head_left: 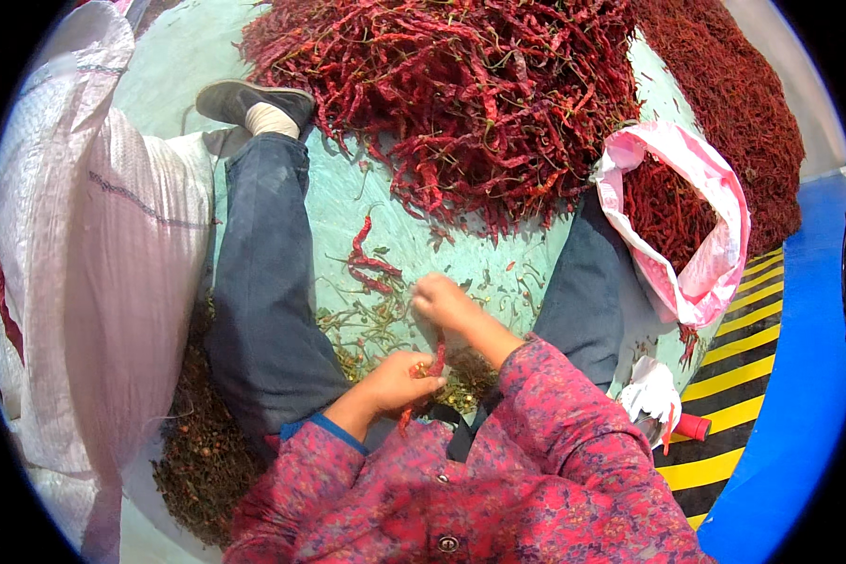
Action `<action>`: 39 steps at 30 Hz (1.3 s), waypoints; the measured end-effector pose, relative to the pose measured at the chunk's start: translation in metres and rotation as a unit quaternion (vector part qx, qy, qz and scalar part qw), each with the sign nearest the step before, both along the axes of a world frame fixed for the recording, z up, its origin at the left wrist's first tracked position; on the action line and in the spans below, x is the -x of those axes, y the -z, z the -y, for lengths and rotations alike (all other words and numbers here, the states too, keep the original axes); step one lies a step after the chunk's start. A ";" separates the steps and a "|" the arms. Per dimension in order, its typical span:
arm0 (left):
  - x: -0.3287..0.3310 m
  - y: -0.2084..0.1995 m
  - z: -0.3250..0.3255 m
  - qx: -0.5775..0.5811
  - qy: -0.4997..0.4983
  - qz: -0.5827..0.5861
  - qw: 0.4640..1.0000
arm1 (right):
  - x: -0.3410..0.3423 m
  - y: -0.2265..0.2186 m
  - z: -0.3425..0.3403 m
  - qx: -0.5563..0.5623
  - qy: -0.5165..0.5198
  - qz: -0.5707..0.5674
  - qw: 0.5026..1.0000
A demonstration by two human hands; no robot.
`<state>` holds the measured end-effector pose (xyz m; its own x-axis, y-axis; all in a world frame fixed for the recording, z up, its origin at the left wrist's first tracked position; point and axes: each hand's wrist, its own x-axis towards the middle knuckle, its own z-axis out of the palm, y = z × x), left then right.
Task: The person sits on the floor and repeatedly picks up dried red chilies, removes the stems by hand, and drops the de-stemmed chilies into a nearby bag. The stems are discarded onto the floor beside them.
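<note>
My left hand (392, 383) is closed on dried red chili peppers (439, 353); one sticks up past the thumb and another red end hangs below the fingers. Just above and to the right, my right hand (445, 302) is curled closed, and whatever its fingertips pinch is hidden. Between my legs, loose chilies (370, 260) lie on the pale green sheet (343, 202) beyond the left hand. Scattered pale stems (371, 324) surround them. A large heap of dried red chilies (461, 103) rises past the stems.
An open pink-and-white bag (738, 221) of chilies stands at my right leg. Tall white woven sacks (146, 273) line the left, beside a brown heap of stems (202, 451). A white cloth (650, 390) and red cylinder (692, 427) lie near black-yellow striping (738, 376). Another chili heap (724, 103) is far right.
</note>
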<state>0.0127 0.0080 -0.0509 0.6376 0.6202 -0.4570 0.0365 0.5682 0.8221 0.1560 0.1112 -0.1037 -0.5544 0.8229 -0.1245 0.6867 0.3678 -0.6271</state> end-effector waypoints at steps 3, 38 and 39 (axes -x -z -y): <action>-0.002 0.006 0.002 -0.007 -0.009 0.005 1.000 | 0.000 -0.015 -0.034 0.048 0.199 -0.102 0.974; 0.007 0.007 -0.009 0.099 -0.424 0.086 0.896 | -0.060 -0.059 0.078 -0.017 -0.135 0.144 0.980; 0.009 0.011 -0.007 0.094 -0.427 0.078 0.896 | -0.052 -0.055 0.083 -0.015 -0.164 0.113 0.980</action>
<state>0.0041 0.0152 -0.0619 0.0327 0.8335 -0.5515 -0.5843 0.4636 0.6661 0.2077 0.0286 -0.0482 -0.7507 0.6102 -0.2532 0.6486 0.6080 -0.4579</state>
